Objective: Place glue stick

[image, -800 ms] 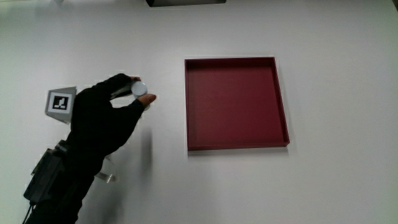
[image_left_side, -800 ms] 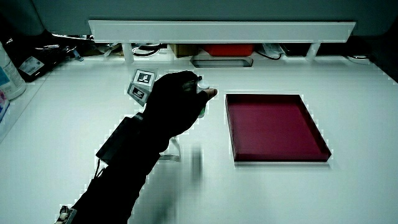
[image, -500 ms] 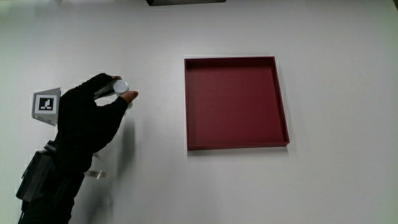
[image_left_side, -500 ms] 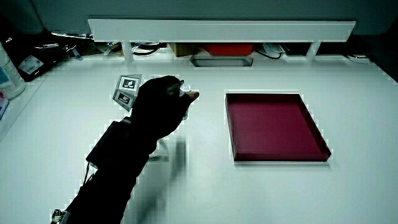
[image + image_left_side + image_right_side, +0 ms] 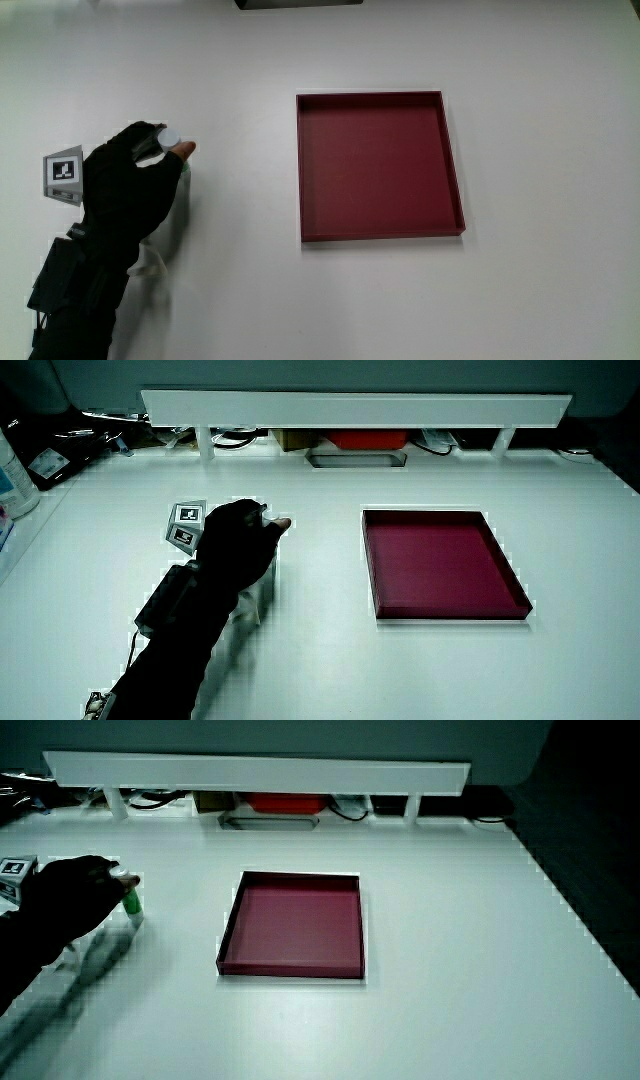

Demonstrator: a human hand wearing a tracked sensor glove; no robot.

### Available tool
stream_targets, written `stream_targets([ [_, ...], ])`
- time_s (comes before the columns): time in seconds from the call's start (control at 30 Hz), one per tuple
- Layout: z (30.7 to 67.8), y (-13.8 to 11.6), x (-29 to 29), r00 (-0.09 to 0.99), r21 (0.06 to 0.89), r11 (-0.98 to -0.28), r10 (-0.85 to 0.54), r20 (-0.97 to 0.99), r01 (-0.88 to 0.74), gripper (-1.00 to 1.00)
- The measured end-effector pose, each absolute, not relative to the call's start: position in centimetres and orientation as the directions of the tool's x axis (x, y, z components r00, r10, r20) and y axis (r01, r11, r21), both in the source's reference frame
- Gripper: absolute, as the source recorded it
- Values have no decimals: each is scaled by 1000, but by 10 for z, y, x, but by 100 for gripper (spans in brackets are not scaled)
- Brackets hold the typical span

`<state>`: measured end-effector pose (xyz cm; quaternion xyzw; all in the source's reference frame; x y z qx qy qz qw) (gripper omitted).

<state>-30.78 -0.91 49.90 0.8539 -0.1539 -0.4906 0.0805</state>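
The hand (image 5: 130, 190) is shut on a glue stick (image 5: 168, 137), whose round white cap shows between thumb and fingertips in the main view. In a side view the glue stick (image 5: 131, 905) stands upright with a green body, its lower end close to the white table; I cannot tell if it touches. The hand (image 5: 235, 540) is over bare table, well apart from the dark red square tray (image 5: 380, 165). The tray (image 5: 440, 560) holds nothing and shows in both side views (image 5: 295, 920). The patterned cube (image 5: 63, 172) sits on the hand's back.
A low white partition (image 5: 350, 408) runs along the table's edge farthest from the person, with cables and a red item (image 5: 367, 440) under it. A bottle (image 5: 15, 475) stands at the table's edge beside the partition's end.
The hand has carried the glue stick across the table away from the tray, and appears lower now. The tray has not moved.
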Motion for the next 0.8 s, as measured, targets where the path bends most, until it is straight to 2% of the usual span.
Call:
stream_targets([
  [0.17,506,-6,-314,431,307,-927,-371,-822,-213,0],
  [0.3,509,-7,-314,456,292,-936,-350,-818,-196,0],
  [0.47,511,-4,-315,404,318,-925,-377,-834,-206,0],
  [0.8,514,-5,-317,407,306,-930,-365,-838,-203,-38],
])
